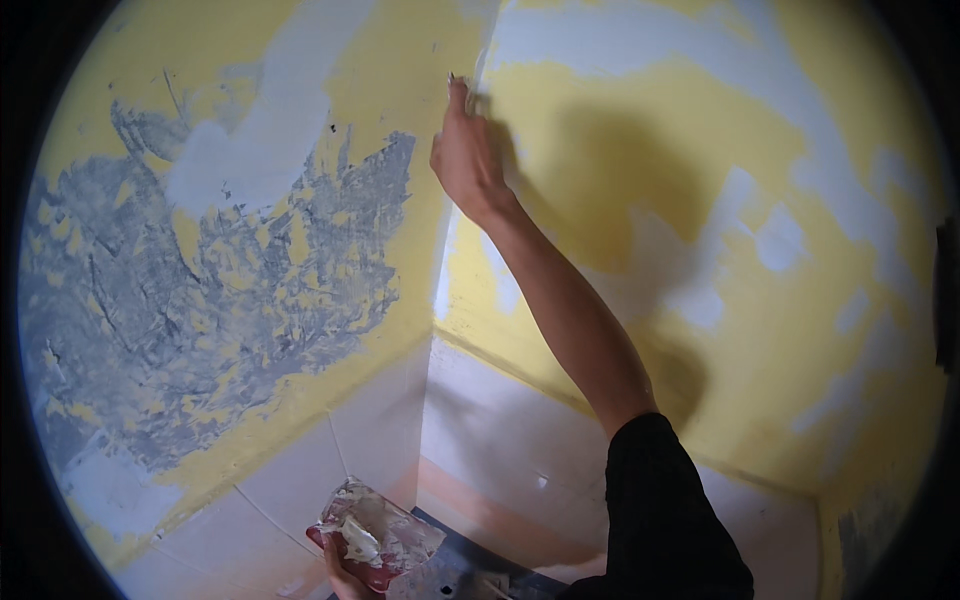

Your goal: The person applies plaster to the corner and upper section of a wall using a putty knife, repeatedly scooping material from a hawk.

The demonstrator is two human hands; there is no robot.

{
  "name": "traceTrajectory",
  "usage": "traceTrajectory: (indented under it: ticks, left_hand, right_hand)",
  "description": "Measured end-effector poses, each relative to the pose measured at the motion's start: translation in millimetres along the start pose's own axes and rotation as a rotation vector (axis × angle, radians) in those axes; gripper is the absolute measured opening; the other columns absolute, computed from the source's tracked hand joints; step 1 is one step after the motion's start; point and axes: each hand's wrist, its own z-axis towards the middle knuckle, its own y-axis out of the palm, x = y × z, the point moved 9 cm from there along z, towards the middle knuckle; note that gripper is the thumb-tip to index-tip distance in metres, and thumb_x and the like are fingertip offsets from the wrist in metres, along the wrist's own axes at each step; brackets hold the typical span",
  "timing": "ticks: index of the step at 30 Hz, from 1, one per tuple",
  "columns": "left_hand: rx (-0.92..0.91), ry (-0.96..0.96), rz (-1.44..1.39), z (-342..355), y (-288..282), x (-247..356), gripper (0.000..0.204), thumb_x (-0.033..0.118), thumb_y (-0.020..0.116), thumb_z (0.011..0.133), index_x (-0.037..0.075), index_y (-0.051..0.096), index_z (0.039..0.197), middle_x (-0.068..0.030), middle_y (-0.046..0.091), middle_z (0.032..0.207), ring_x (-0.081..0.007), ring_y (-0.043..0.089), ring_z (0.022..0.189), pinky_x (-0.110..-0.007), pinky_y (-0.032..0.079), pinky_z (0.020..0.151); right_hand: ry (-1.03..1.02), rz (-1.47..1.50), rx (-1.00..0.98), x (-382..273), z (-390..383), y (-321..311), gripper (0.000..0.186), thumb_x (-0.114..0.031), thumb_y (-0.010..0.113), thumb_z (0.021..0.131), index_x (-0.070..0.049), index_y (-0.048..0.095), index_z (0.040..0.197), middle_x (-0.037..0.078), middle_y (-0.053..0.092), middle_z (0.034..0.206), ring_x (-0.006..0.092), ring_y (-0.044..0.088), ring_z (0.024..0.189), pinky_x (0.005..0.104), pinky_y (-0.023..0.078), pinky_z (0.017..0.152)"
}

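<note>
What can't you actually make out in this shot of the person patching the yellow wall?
- The tool in the right hand: hidden behind the fingers in the head view, only a sliver shows against the wall corner.
- The left hand: cut off by the lower edge, under the putty-smeared board.
- The floor items below: too dark and small to identify.

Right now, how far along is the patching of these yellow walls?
Done: white filler patches already cover parts of both yellow walls. In hand: the right hand is raised at the corner seam; any tool there is too small to tell. The left hand holds a red board loaded with white filler. Left: the large scraped grey area on the left wall is bare.
</note>
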Motion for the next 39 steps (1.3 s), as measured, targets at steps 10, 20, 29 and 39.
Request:
traceTrajectory:
  ticks: [10,20,29,39]
  left_hand:
    - [0.069,0.030,-0.058,-13,10,1,0.048,0.056,0.050,0.097,0.023,0.049,0.132,-0.0047,0.053,0.132,-0.0294,0.056,0.116,-0.057,0.052,0.086]
    - [0.093,0.030,-0.078,-11,13,-5,0.044,0.053,0.050,0.097,0.018,0.056,0.123,-0.0020,0.065,0.107,-0.0208,0.066,0.092,-0.046,0.057,0.076]
    - [0.152,0.295,-0.200,-26,62,41,0.042,0.033,0.046,0.103,0.004,0.055,0.132,-0.0073,0.065,0.119,-0.0210,0.062,0.112,-0.038,0.055,0.088]
    - [-0.027,0.306,-0.247,-47,103,61,0.043,0.030,0.040,0.105,0.000,0.049,0.135,-0.0137,0.061,0.127,-0.0259,0.062,0.114,-0.042,0.052,0.097]
  right_hand:
    - [0.046,0.061,0.226,40,38,-78,0.050,-0.003,0.061,0.084,0.002,0.038,0.128,0.029,0.067,0.082,0.0457,0.067,0.074,0.0502,0.055,0.066]
    - [-0.095,0.148,0.192,26,25,-37,0.059,0.000,0.060,0.085,-0.006,0.037,0.139,0.027,0.066,0.080,0.0421,0.067,0.069,0.0475,0.055,0.065]
    - [0.319,1.369,-0.104,42,-223,-66,0.050,0.004,0.057,0.095,0.003,0.035,0.141,0.014,0.053,0.132,0.0172,0.054,0.120,0.0324,0.044,0.103]
    - [-0.102,0.718,-0.516,-72,-408,-102,0.014,-0.008,0.074,0.082,-0.009,0.070,0.095,0.017,0.069,0.116,0.0291,0.071,0.100,0.0342,0.061,0.080]
